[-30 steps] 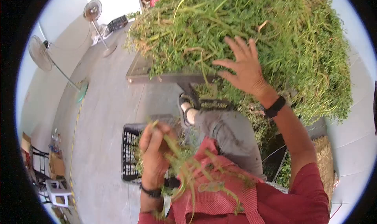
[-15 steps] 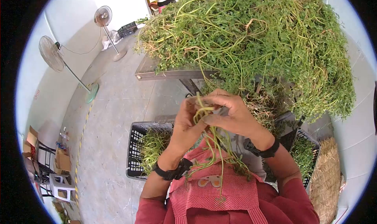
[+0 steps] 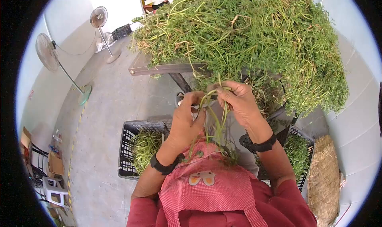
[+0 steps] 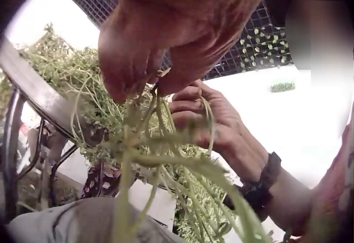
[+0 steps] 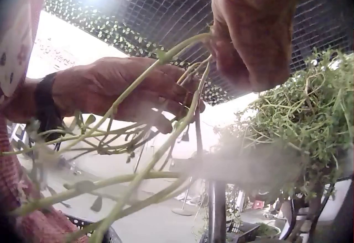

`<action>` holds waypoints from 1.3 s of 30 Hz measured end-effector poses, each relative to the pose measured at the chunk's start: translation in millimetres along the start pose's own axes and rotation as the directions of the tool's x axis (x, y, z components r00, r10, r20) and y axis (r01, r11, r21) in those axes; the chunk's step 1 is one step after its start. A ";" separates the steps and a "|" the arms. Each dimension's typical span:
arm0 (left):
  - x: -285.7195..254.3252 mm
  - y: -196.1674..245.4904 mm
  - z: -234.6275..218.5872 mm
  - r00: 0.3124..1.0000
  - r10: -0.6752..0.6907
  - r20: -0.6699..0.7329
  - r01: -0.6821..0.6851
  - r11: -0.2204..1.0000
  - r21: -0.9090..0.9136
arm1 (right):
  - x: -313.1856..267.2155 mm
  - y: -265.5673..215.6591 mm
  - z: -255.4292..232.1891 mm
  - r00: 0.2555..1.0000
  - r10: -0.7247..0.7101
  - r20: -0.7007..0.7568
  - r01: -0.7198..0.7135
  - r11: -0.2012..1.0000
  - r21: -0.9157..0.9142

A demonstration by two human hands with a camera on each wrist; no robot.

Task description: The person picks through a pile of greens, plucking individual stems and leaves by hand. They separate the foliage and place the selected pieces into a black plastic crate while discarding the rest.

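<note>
In the head view a few long green stems hang between the two hands, over the apron. The left hand holds them with curled fingers; in the left wrist view its fingers and thumb pinch the stems. Close beside it, the right hand pinches the stems' upper ends between thumb and fingers. From the right hand in the right wrist view, the stems slope down and left, past the left hand. Behind the hands a large heap of leafy greens covers the table.
The table's edge runs beyond the hands. A black crate with stems stands on the floor at left, and another crate with greens at right, beside a straw bundle. Two fans and a white stool stand at far left.
The right hand has come from the heap to the left hand and now pinches the stems too. Over the last half second, the hands have moved slightly apart and the stems have spread between them.
</note>
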State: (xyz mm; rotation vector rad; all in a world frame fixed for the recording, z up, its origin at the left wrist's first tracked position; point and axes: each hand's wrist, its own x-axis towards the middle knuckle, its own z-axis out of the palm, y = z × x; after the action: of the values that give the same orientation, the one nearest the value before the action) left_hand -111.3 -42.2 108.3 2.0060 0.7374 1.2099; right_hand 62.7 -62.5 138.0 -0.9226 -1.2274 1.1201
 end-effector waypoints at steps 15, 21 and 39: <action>-17.8 -3.1 -9.8 0.952 -0.221 0.210 0.264 0.942 -0.205 | -13.9 15.0 6.6 0.994 -0.097 0.055 0.108 0.965 -0.241; -18.6 6.7 -5.6 0.934 -0.275 0.226 0.335 0.894 -0.298 | -14.1 14.1 4.7 0.976 -0.212 0.056 0.210 0.830 -0.517; -10.7 12.4 -16.5 0.938 0.173 0.299 -0.161 0.985 -0.064 | -16.8 10.1 1.2 0.945 0.204 0.254 -0.269 0.928 0.256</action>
State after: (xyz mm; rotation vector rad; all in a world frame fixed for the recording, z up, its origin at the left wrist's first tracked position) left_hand -129.1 -53.6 118.1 2.1914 0.3946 0.9648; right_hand 60.2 -76.6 124.6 -0.7488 -1.1092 1.5885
